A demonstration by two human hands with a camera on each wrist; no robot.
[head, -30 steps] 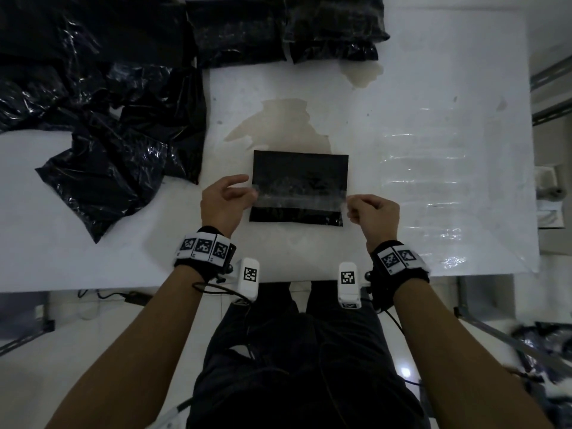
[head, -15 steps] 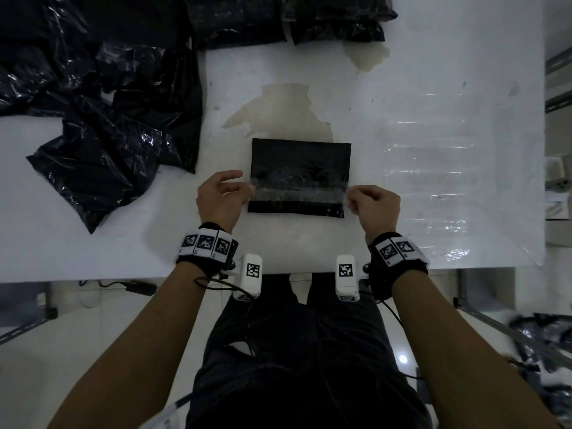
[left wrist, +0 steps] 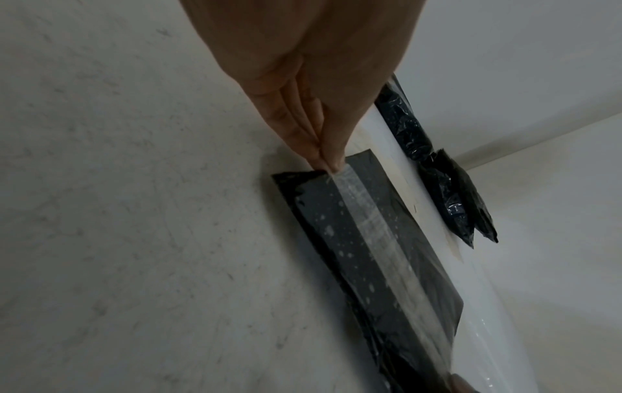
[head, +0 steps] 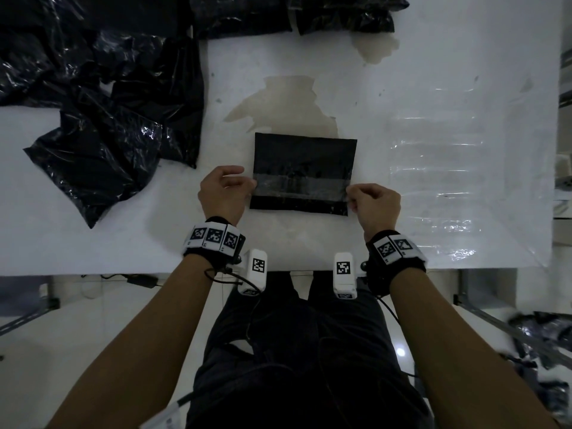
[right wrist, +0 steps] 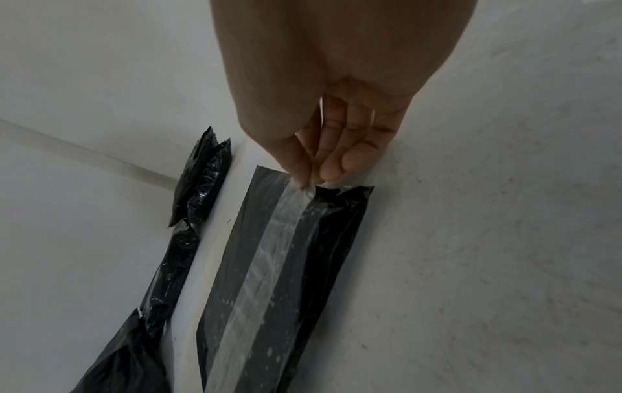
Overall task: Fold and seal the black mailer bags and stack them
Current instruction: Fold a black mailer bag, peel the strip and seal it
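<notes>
You are pinching the two ends of a clear tape strip [head: 300, 187] with your left hand [head: 221, 195] and right hand [head: 376, 203], stretching it across the folded black mailer bag [head: 305, 173] lying flat on the worktop [head: 433, 97]. If your hands are pulling unevenly, the strip is likely wrinkling or landing skewed, leaving the fold poorly sealed.

The white table [head: 433, 88] carries a brownish stain [head: 288, 103] near its middle and a smaller one [head: 376, 49] toward the far edge. A clear plastic sheet [head: 433, 187] lies flat by the right edge, catching the light. Below the near edge, a dark cable [head: 139, 278] lies on the pale floor [head: 62, 351], and metal rails [head: 507, 329] slant off at the right.
</notes>
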